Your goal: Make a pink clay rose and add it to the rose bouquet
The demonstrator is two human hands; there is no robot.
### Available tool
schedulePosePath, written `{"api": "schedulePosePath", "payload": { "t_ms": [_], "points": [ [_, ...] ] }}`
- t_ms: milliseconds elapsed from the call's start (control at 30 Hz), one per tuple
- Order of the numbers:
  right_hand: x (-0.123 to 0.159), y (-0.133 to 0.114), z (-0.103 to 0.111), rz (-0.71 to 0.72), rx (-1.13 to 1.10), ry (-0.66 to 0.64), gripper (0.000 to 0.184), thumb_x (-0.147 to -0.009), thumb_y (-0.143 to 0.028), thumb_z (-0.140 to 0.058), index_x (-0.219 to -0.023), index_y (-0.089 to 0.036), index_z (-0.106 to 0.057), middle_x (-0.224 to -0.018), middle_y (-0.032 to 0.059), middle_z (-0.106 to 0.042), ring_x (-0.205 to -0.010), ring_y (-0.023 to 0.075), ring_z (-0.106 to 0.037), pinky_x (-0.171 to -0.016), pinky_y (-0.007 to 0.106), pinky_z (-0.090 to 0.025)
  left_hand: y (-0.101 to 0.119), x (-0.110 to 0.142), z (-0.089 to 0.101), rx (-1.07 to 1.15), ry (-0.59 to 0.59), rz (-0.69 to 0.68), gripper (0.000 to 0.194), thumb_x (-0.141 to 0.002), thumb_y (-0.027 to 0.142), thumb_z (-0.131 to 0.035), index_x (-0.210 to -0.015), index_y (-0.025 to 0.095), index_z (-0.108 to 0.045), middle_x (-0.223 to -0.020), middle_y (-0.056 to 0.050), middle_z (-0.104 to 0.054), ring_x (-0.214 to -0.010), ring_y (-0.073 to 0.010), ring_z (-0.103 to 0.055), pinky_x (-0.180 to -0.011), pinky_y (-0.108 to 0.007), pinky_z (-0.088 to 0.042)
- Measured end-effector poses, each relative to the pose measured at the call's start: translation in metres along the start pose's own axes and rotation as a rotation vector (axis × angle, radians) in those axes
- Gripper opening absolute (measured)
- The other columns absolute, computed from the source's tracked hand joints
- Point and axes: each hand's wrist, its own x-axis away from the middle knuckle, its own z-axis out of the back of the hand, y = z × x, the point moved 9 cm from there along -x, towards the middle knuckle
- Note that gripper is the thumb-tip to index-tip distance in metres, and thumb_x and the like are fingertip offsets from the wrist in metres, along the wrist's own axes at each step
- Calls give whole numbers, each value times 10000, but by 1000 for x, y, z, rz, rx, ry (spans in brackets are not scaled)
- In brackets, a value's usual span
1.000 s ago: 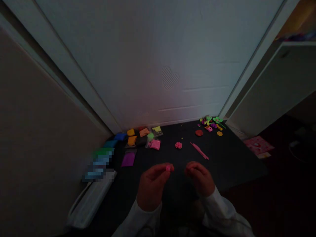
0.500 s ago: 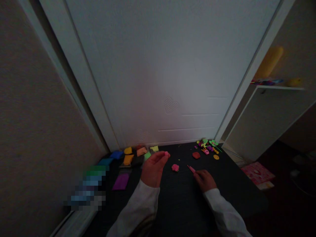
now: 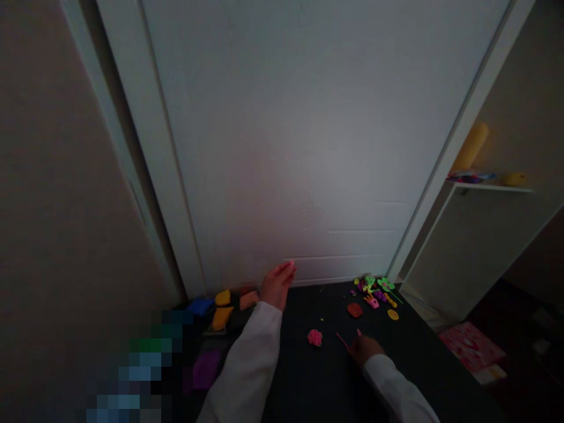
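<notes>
My left hand (image 3: 277,286) is raised above the dark table, fingertips pinched around a small piece of pink clay (image 3: 291,263). Low over the table on the right, my right hand (image 3: 368,350) is closed on thin pink clay tools. One slim pink tool (image 3: 342,340) points out to the left, and a second pink tip (image 3: 359,332) shows above the fingers. Between the hands lies a ruffled pink clay flower (image 3: 314,338). A flat red clay piece (image 3: 354,310) rests beyond my right hand.
Packets of coloured clay, including orange (image 3: 222,318), blue (image 3: 200,306) and purple (image 3: 206,369), lie on the left. Several small clay figures (image 3: 372,292) and a yellow disc (image 3: 393,315) sit at the back right. A white panel (image 3: 282,147) rises behind the table (image 3: 308,388).
The view has tilted upward, so the table sits lower in it. My left hand has lifted with the pink clay. In my right hand, the two pink tool tips now stand farther apart.
</notes>
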Motion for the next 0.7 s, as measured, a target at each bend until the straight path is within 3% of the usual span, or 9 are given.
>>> {"api": "schedulePosePath", "payload": {
  "t_ms": [133, 267, 433, 500, 567, 700],
  "points": [
    [1, -1, 3, 11, -11, 40, 106, -601, -207, -520, -628, -170, -615, -719, 83, -620, -702, 226, -577, -569, 288, -386, 26, 24, -30, 71, -86, -29, 161, -628, 174, -635, -772, 113, -600, -735, -23, -612, -709, -85, -570, -703, -212, -438],
    [13, -18, 42, 99, -84, 99, 118, -667, -257, -468, -645, -176, -552, -637, 19, -583, -623, 147, -546, -557, 240, -379, 48, 48, -23, 87, -70, -85, 134, -621, 153, -638, -749, 139, -602, -723, -8, -641, -732, -89, -585, -750, -209, -429],
    [44, -108, 131, 439, -1006, 192, 266, -657, -395, -561, -789, -177, -484, -649, 1, -561, -524, 98, -479, -449, 195, -349, 56, 54, 8, -53, 46, -157, 156, -625, 167, -635, -775, 153, -595, -769, -24, -659, -776, -126, -596, -765, -239, -434],
    [56, -150, 140, 497, -1203, 101, 306, -671, -339, -589, -921, -204, -475, -659, -15, -553, -455, 56, -422, -403, 164, -313, 57, 53, 17, -122, 69, -161, 145, -633, 182, -630, -772, 161, -597, -787, -29, -660, -785, -136, -596, -749, -241, -443],
    [69, -184, 145, 599, -1313, 62, 326, -700, -292, -578, -1001, -221, -474, -712, 2, -554, -488, 54, -442, -429, 167, -353, 58, 52, 22, -154, 74, -143, 126, -642, 188, -624, -765, 176, -601, -791, -20, -660, -783, -129, -595, -732, -228, -449],
    [80, -203, 152, 703, -1607, 126, 125, -766, -258, -493, -886, -247, -523, -678, -5, -536, -448, 46, -445, -416, 168, -389, 62, 50, 27, -111, 60, -94, 108, -631, 154, -631, -728, 200, -619, -750, 12, -656, -743, -97, -590, -708, -189, -448]
  ]
}}
